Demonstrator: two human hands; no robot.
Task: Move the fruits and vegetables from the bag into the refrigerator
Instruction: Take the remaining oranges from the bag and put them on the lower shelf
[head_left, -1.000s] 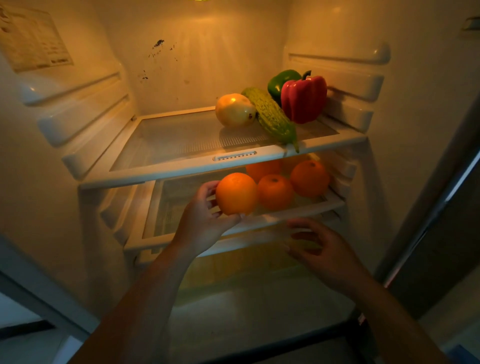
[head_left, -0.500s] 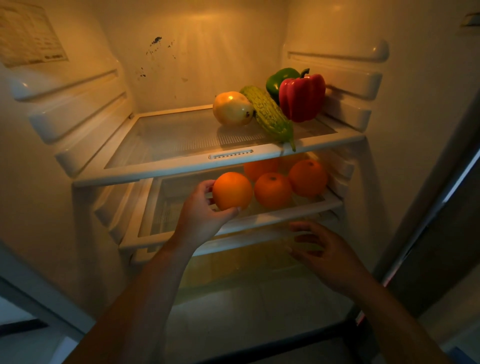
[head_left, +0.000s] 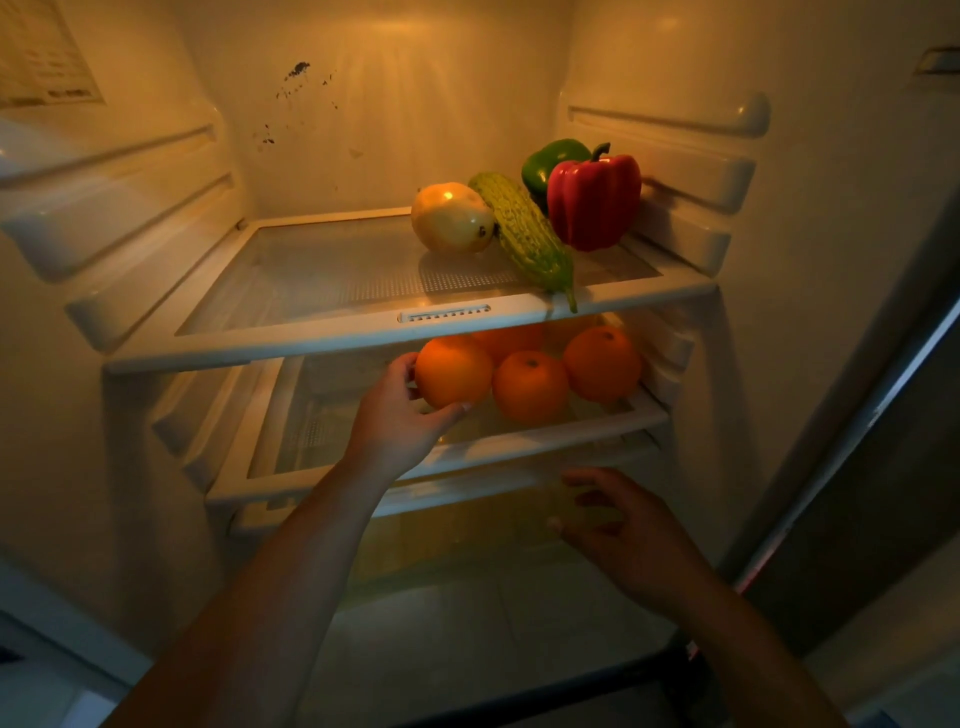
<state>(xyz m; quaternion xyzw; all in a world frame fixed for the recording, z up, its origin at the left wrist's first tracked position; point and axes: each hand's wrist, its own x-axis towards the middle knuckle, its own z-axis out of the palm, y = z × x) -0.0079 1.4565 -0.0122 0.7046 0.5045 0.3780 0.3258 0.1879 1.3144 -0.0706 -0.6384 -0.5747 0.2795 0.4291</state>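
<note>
Gourd (head_left: 524, 234) on upper shelf (head_left: 311, 291) between fruit (head_left: 449, 218) left, peppers (head_left: 592, 202) right; oranges (head_left: 530, 387) on lower shelf (head_left: 322, 441).

Domestic kitchen setting: open refrigerator (head_left: 675, 78) interior with moulded side rails and glass shelves (head_left: 332, 291); peppers (head_left: 592, 202) and oranges (head_left: 530, 384) on the shelves; tiled floor (head_left: 41, 691) below the refrigerator

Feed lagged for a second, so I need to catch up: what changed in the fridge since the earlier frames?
The left hand, still gripping the orange, carried it deeper over the lower shelf, beside the other oranges. Right hand stays open below; upper-shelf vegetables unmoved.
</note>
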